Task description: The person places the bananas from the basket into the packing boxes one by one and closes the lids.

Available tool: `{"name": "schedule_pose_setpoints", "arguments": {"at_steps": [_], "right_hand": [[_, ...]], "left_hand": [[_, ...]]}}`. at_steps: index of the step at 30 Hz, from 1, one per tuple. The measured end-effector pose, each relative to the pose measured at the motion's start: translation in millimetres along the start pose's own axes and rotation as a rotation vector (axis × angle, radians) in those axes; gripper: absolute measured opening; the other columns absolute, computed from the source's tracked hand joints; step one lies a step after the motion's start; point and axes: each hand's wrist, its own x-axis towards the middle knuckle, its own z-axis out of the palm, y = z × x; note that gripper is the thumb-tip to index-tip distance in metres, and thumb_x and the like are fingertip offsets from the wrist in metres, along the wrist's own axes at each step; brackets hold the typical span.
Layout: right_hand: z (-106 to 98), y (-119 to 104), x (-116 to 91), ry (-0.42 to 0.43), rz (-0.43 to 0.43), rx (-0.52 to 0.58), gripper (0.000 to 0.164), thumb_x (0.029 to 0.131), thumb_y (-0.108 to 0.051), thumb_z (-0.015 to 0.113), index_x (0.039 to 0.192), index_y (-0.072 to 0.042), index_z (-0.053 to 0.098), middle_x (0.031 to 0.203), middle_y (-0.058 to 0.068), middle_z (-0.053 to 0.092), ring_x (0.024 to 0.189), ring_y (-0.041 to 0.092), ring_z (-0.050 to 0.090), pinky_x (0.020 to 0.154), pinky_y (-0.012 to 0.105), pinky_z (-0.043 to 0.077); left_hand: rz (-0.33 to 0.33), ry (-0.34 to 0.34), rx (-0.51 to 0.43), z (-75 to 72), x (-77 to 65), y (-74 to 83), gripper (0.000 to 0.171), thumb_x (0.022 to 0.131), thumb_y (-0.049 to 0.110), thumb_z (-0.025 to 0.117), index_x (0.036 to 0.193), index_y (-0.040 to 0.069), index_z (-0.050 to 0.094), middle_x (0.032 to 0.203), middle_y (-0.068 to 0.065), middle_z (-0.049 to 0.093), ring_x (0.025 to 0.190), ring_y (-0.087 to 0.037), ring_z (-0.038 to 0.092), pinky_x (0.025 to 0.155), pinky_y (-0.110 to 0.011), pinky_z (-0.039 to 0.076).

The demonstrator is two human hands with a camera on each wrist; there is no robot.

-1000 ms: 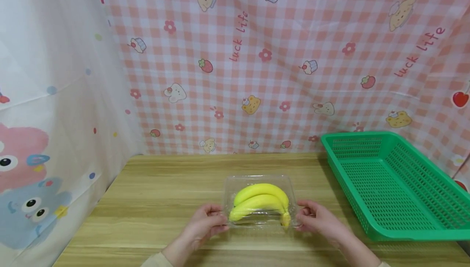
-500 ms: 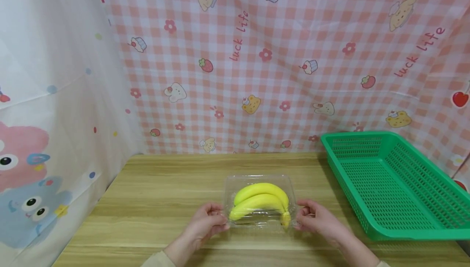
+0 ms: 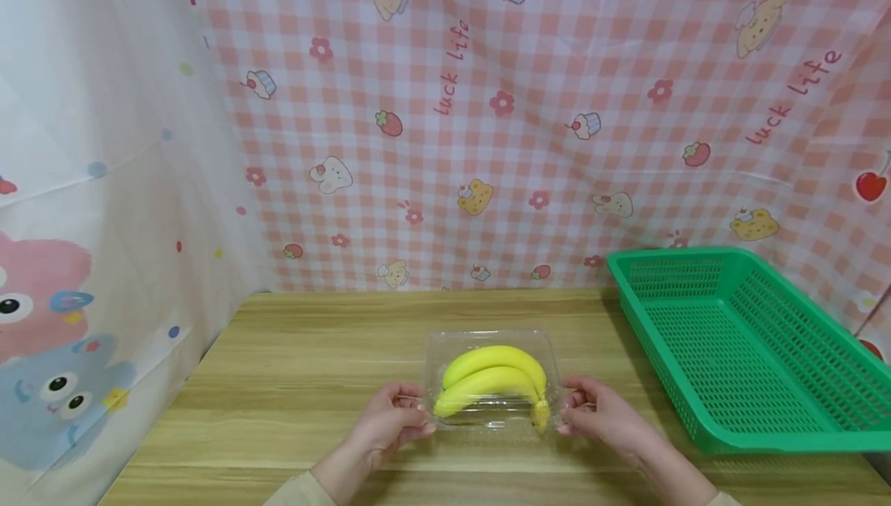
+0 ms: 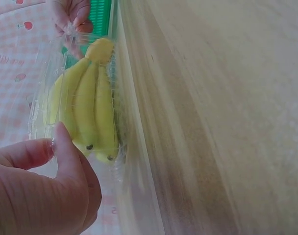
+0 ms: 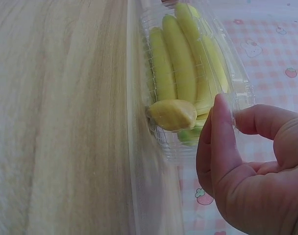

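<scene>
A clear plastic clamshell box [image 3: 445, 342], its lid down, sits on the wooden table with a bunch of yellow bananas [image 3: 493, 376] inside. My left hand [image 3: 386, 422] pinches the rim at the box's near left corner between thumb and fingers. At the near right corner, my right hand [image 3: 604, 419] pinches the rim the same way. Close up in the left wrist view, the left hand [image 4: 51, 183] has thumb and index finger on the clear edge. In the right wrist view, the right hand [image 5: 257, 166] grips the opposite edge beside the bananas' stem [image 5: 173, 115].
A green mesh basket [image 3: 800, 442] with nothing in it stands on the right side of the table [image 3: 313, 359]. Behind the table hangs a pink checked curtain [image 3: 445, 142]. A white patterned cloth [image 3: 139, 204] hangs at the left.
</scene>
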Motion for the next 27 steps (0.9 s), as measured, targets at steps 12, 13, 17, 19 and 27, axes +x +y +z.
{"name": "schedule_pose_setpoints", "arguments": {"at_steps": [12, 13, 17, 19, 27], "right_hand": [[-1, 1, 0, 0.016, -0.016, -0.052, 0.063, 0.086, 0.008, 0.061, 0.136, 0.025, 0.027, 0.098, 0.014, 0.049, 0.086, 0.022, 0.055, 0.076, 0.029, 0.06], [-1, 1, 0, 0.021, -0.011, -0.058, 0.063, 0.086, 0.008, 0.062, 0.136, 0.025, 0.028, 0.099, 0.014, 0.049, 0.087, 0.022, 0.056, 0.076, 0.029, 0.06], [-3, -3, -2, 0.056, -0.035, -0.18, 0.063, 0.087, 0.001, 0.065, 0.135, 0.024, 0.032, 0.102, 0.015, 0.053, 0.091, 0.024, 0.057, 0.074, 0.028, 0.059], [-5, -5, -2, 0.074, -0.058, -0.255, 0.062, 0.088, -0.001, 0.065, 0.135, 0.024, 0.034, 0.105, 0.016, 0.055, 0.093, 0.025, 0.059, 0.071, 0.028, 0.058], [-12, -22, 1, 0.156, -0.208, -0.507, 0.05, 0.092, -0.004, 0.066, 0.132, 0.018, 0.046, 0.111, 0.018, 0.061, 0.097, 0.027, 0.062, 0.078, 0.032, 0.057]], "left_hand": [[0.012, -0.005, -0.004, -0.9, 1.1, 0.3, 0.044, 0.082, -0.02, 0.056, 0.121, -0.017, 0.036, 0.095, -0.013, 0.045, 0.072, -0.017, 0.058, 0.072, -0.026, 0.061], [0.011, -0.008, -0.004, -1.1, 1.2, 0.2, 0.044, 0.082, -0.02, 0.056, 0.12, -0.017, 0.036, 0.095, -0.013, 0.045, 0.072, -0.017, 0.058, 0.072, -0.026, 0.06], [0.005, -0.012, 0.041, -2.6, 0.0, 0.9, 0.044, 0.082, -0.014, 0.059, 0.121, -0.017, 0.038, 0.094, -0.011, 0.046, 0.073, -0.017, 0.057, 0.07, -0.026, 0.06], [0.008, -0.012, 0.09, -4.5, -0.6, 2.4, 0.047, 0.081, -0.01, 0.06, 0.123, -0.017, 0.039, 0.095, -0.011, 0.046, 0.076, -0.018, 0.056, 0.069, -0.027, 0.06], [0.189, 0.085, 0.393, -13.6, -0.5, 17.0, 0.04, 0.085, -0.002, 0.063, 0.12, -0.016, 0.049, 0.099, -0.014, 0.055, 0.083, -0.019, 0.057, 0.068, -0.036, 0.06]]}}
